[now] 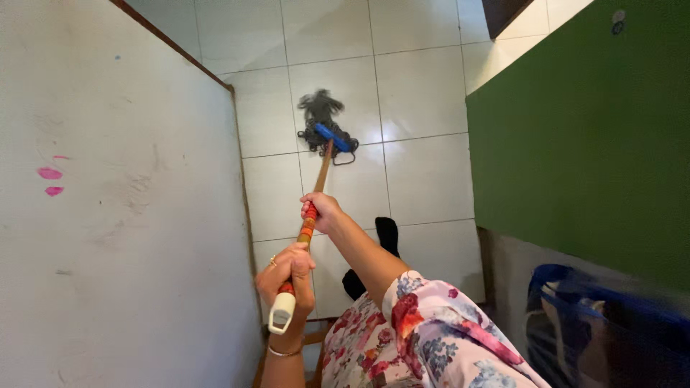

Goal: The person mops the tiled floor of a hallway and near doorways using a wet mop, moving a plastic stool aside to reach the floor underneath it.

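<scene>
Left hand (286,276) (ringed) on mop handle (310,223)

A single head-worn camera looks steeply down and forward over the person's chest, close to both hands, facing the tiled floor (424,86) toward twelve o'clock, between the white wall (108,215) at nine and green wall (589,144) at three.

mop (325,129): dark strands, blue head | sleeve (431,330): floral | wall (589,129): green
</scene>
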